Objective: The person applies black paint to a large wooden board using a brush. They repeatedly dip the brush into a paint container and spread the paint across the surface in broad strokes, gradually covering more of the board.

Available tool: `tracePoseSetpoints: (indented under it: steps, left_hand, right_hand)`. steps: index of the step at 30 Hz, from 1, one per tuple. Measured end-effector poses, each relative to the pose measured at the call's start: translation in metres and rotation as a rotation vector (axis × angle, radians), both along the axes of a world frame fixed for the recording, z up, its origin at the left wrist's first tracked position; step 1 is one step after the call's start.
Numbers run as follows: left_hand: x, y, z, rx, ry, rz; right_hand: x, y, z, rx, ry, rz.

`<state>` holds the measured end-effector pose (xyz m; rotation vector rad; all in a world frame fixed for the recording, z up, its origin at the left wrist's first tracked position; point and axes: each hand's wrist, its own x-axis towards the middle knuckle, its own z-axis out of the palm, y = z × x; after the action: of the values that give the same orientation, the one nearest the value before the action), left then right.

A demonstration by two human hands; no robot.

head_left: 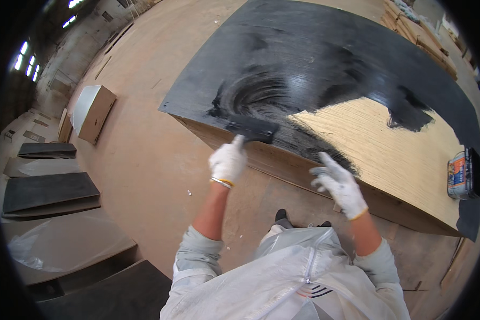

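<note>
A large wooden panel (405,154) lies before me, partly coated in a black, paint-like layer (314,37) with pale wood grain showing at the right. At the panel's near edge, my gloved left hand (229,160) is closed on a wide black spreader (252,129); its exact kind is hard to make out under the black. The spreader rests on the coated surface, below curved wet streaks (256,96). My right hand (338,184), in a white glove, hovers by the near edge with fingers spread and holds nothing.
A square tub (457,176) with a colourful label stands on the panel's right end. Dark-topped panels (50,192) and film-wrapped pieces (69,242) lie at the left. Farther back sits a box-like piece (93,113). Wooden boards (418,34) are stacked at the far right.
</note>
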<state>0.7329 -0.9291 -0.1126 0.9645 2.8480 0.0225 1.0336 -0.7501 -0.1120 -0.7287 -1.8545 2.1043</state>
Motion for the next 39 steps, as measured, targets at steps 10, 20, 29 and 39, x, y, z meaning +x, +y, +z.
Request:
tracePoseSetpoints:
  steps: [10,20,29,39]
  left_hand:
    - [-0.016,-0.030,0.021,-0.141,0.025,-0.039]
    - [-0.064,-0.046,0.022,-0.114,0.076,-0.021]
    - [-0.162,0.024,0.045,-0.295,0.067,-0.274]
    - [-0.177,0.122,0.033,-0.216,0.097,-0.558]
  right_hand:
    - [0.205,0.108,-0.090,0.369,-0.331,-0.876]
    - [0.275,0.155,-0.149,1.132,-0.912,-0.994]
    - [0.290,0.186,-0.157,1.335,-1.312,-0.970]
    - [0.281,0.188,-0.166,1.295,-1.361,-1.020]
